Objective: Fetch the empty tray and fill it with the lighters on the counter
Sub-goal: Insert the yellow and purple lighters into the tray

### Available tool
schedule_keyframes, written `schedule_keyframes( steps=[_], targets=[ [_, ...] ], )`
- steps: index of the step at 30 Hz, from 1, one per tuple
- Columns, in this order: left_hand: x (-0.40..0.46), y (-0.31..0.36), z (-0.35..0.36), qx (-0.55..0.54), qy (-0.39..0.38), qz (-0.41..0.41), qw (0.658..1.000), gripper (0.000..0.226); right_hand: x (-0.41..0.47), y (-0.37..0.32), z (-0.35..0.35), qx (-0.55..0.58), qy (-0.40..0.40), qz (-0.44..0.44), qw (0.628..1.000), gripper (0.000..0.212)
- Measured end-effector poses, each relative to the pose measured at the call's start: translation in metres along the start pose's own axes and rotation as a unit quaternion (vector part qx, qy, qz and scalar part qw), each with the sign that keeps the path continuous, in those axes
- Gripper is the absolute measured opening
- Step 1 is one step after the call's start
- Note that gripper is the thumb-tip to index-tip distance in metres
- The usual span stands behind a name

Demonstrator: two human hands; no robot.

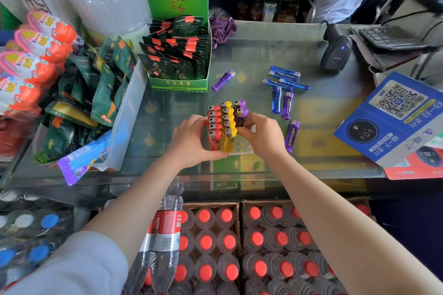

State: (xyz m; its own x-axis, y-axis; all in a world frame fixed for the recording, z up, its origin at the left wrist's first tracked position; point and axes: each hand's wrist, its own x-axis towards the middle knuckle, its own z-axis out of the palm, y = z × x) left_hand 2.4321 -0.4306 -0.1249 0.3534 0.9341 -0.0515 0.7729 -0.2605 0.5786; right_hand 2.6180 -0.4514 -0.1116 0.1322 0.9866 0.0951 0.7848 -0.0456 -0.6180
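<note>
Tray (242,145) mid-frame, part-filled | left hand (191,141) grips its left edge | right hand (263,136) pinches purple lighter (241,116) | bare counter (263,55) above.

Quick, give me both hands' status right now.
Left hand: grips the tray of lighters from its left side.
Right hand: pinching a purple lighter in the tray.

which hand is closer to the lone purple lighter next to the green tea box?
Left. The left hand grips the tray's red-lighter side, below and slightly left of that purple lighter. The right hand sits at the tray's purple side, farther right and below.
</note>
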Motion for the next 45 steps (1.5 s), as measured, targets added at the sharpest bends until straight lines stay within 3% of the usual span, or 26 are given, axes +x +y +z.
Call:
schedule_keyframes(
  steps=[5,8,11,15,19,21,23,27,30,33,38,45],
  targets=[
    [-0.008,0.002,0.000,0.011,0.015,0.000,1.000,0.078,-0.013,-0.004,-0.001,-0.081,-0.001,-0.022,0.996,0.029],
    [-0.013,-0.004,-0.002,0.001,0.004,0.012,1.000,0.077,-0.028,0.009,-0.016,-0.040,0.102,-0.003,0.994,0.025],
    [-0.011,-0.009,-0.005,-0.009,-0.020,0.016,1.000,0.077,-0.034,0.034,-0.033,-0.046,0.163,0.092,0.981,0.025],
    [-0.008,-0.011,-0.006,-0.012,-0.030,0.013,0.999,0.079,-0.032,0.050,-0.040,0.005,0.118,0.226,0.967,0.037],
    [-0.005,-0.013,-0.006,-0.013,-0.036,0.011,0.999,0.082,-0.023,0.045,-0.043,0.005,0.060,0.245,0.968,0.011],
    [-0.002,-0.014,-0.006,-0.016,-0.045,0.004,0.999,0.083,-0.018,0.040,-0.043,-0.001,0.010,0.249,0.969,0.018],
    [0.000,-0.016,-0.006,-0.023,-0.052,0.000,0.998,0.085,-0.016,0.032,-0.041,-0.005,-0.012,0.223,0.975,0.017],
    [0.002,-0.020,-0.005,-0.038,-0.047,0.007,0.998,0.080,-0.020,0.015,-0.034,0.172,0.092,0.121,0.973,0.009],
    [0.002,-0.021,-0.004,-0.036,-0.046,0.015,0.998,0.081,-0.021,0.004,-0.023,0.261,0.047,0.062,0.962,0.016],
    [0.002,-0.021,-0.004,-0.028,-0.043,0.022,0.998,0.083,-0.020,-0.001,-0.011,0.237,-0.003,0.041,0.971,0.021],
    [0.001,-0.021,-0.004,-0.018,-0.039,0.034,0.998,0.084,-0.017,0.005,-0.006,0.214,-0.019,0.034,0.976,0.011],
    [0.001,-0.019,-0.006,-0.025,-0.049,0.029,0.998,0.083,-0.008,0.008,-0.009,0.085,-0.020,-0.070,0.994,0.009]
  ],
)
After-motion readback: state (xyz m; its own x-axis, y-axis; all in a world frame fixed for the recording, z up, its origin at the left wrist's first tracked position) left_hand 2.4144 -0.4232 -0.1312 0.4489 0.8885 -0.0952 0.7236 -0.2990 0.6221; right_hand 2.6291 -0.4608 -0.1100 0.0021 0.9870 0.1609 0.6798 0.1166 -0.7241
